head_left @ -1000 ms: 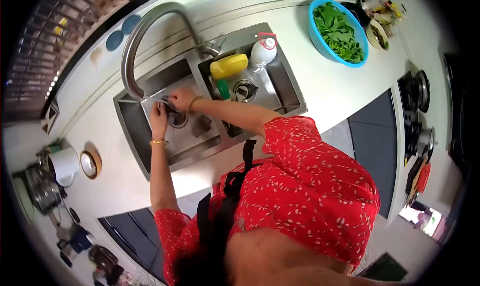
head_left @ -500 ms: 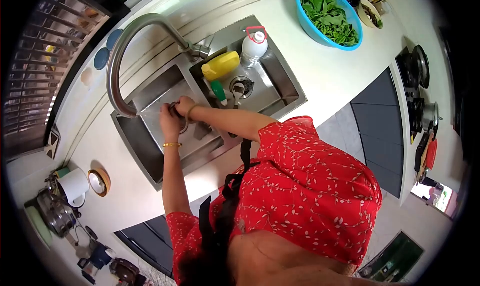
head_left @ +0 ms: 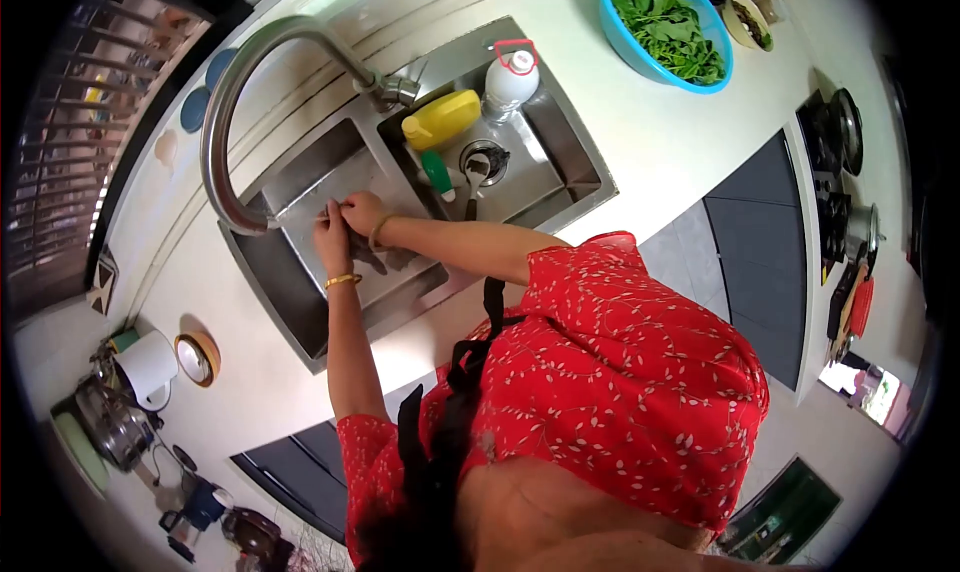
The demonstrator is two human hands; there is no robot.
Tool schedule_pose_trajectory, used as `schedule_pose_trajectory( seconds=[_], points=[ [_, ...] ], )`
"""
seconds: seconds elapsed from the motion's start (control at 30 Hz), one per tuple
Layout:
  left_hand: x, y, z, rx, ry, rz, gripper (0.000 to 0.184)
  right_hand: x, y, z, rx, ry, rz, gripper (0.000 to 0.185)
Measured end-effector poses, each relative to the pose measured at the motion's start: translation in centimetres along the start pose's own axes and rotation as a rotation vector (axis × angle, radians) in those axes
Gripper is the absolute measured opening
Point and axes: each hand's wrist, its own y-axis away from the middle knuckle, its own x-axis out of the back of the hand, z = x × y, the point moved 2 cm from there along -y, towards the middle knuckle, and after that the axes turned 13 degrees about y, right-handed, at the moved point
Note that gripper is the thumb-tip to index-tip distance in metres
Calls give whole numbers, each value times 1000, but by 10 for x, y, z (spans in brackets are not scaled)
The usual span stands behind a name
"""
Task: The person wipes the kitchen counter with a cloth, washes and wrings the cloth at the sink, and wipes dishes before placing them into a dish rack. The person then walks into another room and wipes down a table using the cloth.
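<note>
My left hand [head_left: 331,238], with a gold bracelet at its wrist, is closed over the left basin of the steel sink [head_left: 293,317]. My right hand [head_left: 362,213], with a beige band at its wrist, is closed against it, the fingertips of both meeting. What they pinch between them is too small and covered to make out. Under the hands, a brownish-grey shape [head_left: 372,259] shows on the basin floor; whether it is an object or a shadow is unclear. The curved faucet [head_left: 215,142] ends just left of my hands.
In the right basin are a yellow bottle [head_left: 442,119], a white bottle with a red handle [head_left: 511,80], a green-and-white bottle [head_left: 437,175] and a brush-like tool [head_left: 476,177] by the drain. A blue basin of leafy greens [head_left: 665,27] stands on the counter [head_left: 640,137].
Both hands have shifted slightly, and their fingers are pressed closer together. The dark thing that showed between them is now mostly hidden. The whole view has moved a little.
</note>
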Motion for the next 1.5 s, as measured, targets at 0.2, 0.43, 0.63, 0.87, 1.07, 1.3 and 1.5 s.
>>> schedule_pose_trajectory(
  seconds=[0.2, 0.43, 0.63, 0.87, 1.07, 1.3, 1.5],
  points=[
    [25, 12, -18, 61, 79, 197, 29, 18, -2, 9, 687, 758, -103, 21],
    [18, 40, 23, 86, 450, 42, 25, -16, -2, 22, -686, -617, -619, 61],
    [34, 35, -33, -248, -101, 203, 32, -36, -10, 13, -577, -826, -779, 47],
    [36, 47, 18, 29, 42, 296, 34, -35, -12, 18, -547, -744, -755, 46],
    [27, 46, 20, -140, 301, 261, 26, -41, 1, 13, -569, -799, -655, 62],
    [19, 47, -6, -369, -136, 232, 24, -49, -41, 26, -445, -191, -267, 59],
    [29, 31, -21, -285, -135, 414, 24, -40, -33, 0, -473, -206, -396, 53]
  ],
)
